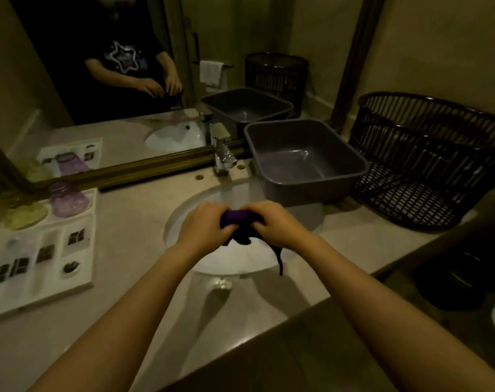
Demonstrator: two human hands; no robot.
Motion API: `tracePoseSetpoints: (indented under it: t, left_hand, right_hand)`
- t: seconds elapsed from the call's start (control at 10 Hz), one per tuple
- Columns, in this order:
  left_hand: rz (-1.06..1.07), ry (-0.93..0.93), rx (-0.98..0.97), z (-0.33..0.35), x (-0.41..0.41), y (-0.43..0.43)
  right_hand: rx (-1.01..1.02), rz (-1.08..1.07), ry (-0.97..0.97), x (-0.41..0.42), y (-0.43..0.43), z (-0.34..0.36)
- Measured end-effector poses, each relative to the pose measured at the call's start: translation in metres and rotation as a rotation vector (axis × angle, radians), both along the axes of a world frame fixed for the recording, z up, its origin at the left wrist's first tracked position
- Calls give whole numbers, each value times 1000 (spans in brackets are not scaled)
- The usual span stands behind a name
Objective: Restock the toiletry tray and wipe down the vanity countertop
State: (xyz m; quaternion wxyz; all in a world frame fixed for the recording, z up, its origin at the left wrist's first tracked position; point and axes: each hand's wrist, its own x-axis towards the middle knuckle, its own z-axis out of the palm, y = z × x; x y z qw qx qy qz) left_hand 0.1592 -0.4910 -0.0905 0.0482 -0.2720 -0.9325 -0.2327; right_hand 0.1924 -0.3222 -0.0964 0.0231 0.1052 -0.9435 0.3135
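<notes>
Left hand (204, 224) and right hand (274, 222): both clamped on 1 bunched purple cloth (239, 220), held above the white sink basin (229, 263) at mid-counter (133, 227); 1 cloth tail hangs toward the basin.
Toiletry tray (43, 295): white, at the counter's left edge, carrying 1 purple cup (67, 200), 1 yellowish cup (26, 216) and small dark packets (45, 253).
Faucet (222, 154): back edge.
Grey plastic tub (283, 188): just right of the faucet.
Dark wicker basket (424, 165): back right corner, tilted.
</notes>
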Motion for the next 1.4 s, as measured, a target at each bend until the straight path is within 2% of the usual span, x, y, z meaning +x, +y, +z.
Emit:
tracePoseSetpoints:
  t: [0.2, 0.4, 0.5, 0.8, 1.0, 1.1, 1.4]
  left_hand:
    - [-104, 103, 48, 36, -44, 82]
    - [-182, 107, 83, 58, -103, 155]
    - [-152, 99, 83, 53, -135, 187]
    - [-90, -110, -55, -7, -202, 245]
    - [-84, -299, -262, -33, -221, 262]
    - [-107, -470, -333, -40, -225, 267]
    - [26, -364, -322, -8, -231, 278]
  right_hand:
    - [5, -133, 111, -21, 78, 43]
    - [85, -236, 136, -62, 146, 72]
    - [179, -276, 125, -92, 172, 74]
    - [287, -323, -71, -164, 221, 19]
    - [380, -282, -274, -190, 241, -9]
    - [320, -296, -389, -195, 249, -13]
    - [168, -228, -292, -187, 264, 34]
